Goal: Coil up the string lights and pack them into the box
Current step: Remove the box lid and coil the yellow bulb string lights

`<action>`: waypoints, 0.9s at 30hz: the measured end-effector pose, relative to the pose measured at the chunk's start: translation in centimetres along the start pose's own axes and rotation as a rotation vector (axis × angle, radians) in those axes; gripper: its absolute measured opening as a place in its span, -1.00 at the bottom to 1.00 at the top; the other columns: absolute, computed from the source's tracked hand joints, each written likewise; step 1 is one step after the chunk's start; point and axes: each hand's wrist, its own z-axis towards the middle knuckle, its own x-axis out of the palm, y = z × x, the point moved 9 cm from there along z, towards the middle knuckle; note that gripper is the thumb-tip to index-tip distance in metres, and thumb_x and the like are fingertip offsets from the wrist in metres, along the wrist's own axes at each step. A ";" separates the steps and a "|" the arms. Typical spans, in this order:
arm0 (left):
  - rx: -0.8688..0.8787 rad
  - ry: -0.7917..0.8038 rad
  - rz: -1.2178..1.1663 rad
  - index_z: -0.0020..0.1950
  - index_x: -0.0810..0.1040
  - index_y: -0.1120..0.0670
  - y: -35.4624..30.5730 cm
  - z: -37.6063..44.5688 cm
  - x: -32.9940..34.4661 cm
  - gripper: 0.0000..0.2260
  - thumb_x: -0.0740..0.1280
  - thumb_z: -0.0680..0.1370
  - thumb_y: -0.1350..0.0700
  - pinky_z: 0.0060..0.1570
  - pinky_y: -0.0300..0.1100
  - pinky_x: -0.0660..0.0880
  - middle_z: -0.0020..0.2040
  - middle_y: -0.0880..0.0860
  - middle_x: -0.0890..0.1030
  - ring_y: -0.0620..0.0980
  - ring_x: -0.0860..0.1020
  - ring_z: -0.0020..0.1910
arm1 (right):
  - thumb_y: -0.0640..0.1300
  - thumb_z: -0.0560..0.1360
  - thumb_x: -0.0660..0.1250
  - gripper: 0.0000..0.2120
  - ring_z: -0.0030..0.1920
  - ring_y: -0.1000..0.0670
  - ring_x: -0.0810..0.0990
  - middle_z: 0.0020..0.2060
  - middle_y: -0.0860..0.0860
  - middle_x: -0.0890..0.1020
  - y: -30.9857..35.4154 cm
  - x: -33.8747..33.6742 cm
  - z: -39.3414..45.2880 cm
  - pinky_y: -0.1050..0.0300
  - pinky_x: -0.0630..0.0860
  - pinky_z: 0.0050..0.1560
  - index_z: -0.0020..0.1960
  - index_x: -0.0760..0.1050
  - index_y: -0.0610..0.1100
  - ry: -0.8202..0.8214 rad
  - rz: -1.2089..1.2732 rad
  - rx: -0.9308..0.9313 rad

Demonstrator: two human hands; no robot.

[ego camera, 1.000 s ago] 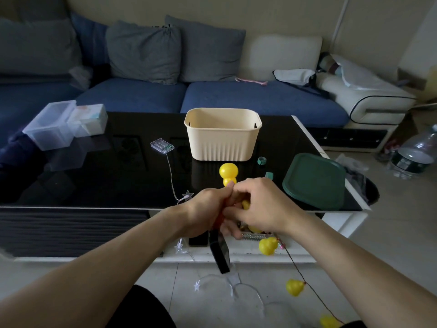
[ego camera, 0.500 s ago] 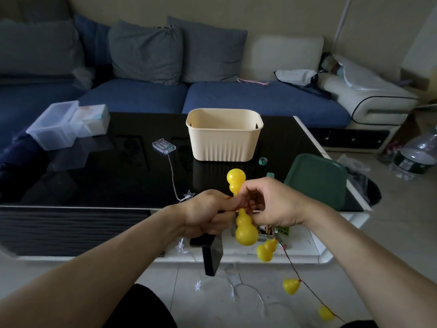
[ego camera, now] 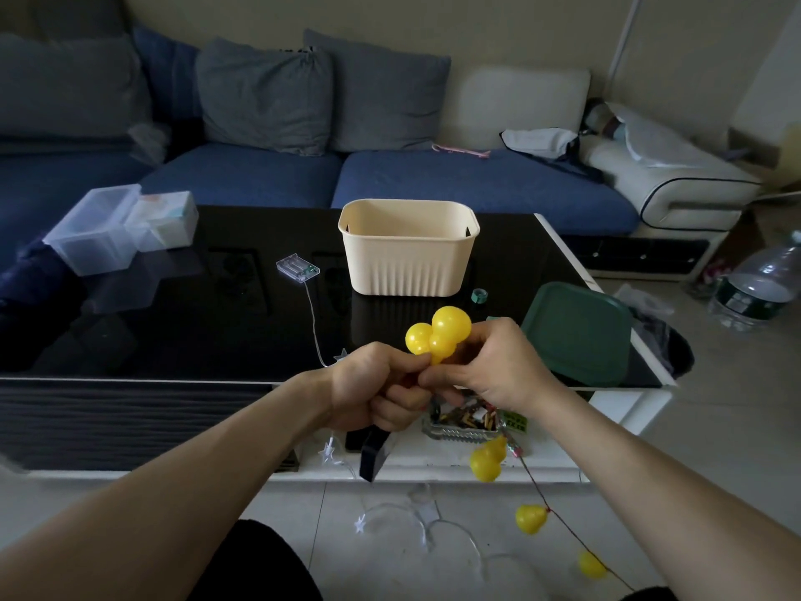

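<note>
A string of yellow gourd-shaped lights (ego camera: 440, 336) on a dark red wire is bunched between both hands in front of the table edge. My left hand (ego camera: 372, 388) grips the gathered wire; a black box-like piece (ego camera: 375, 453) hangs below that fist. My right hand (ego camera: 494, 366) pinches the wire under the top gourds. More yellow gourds (ego camera: 487, 461) dangle on the wire down to the floor at the right. The cream ribbed box (ego camera: 407, 249) stands open on the black table, beyond my hands. A second string with clear star lights (ego camera: 359, 522) trails from a clear battery case (ego camera: 298, 267) over the table edge.
A dark green lid (ego camera: 578, 331) lies at the table's right corner. Clear plastic boxes (ego camera: 108, 227) sit at the far left of the black table (ego camera: 173, 323). A glass tray of small items (ego camera: 468, 422) rests on the lower white shelf. A water bottle (ego camera: 763, 284) stands on the floor, right.
Both hands have risen slightly and another gourd has been gathered up beside the first at the top. The dangling gourds have been drawn upward.
</note>
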 end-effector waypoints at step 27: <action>-0.023 -0.383 -0.087 -0.37 0.21 0.00 0.3 -0.4 -3.5 -0.54 0.04 0.66 -0.20 -0.59 -0.31 0.03 -0.47 -0.06 0.14 -0.14 0.11 -0.60 | -0.12 0.62 0.32 -0.84 -0.49 0.18 0.40 -0.52 0.16 0.51 -3.0 4.0 -0.3 0.24 0.31 -0.40 -0.10 0.60 -0.11 0.160 0.235 0.264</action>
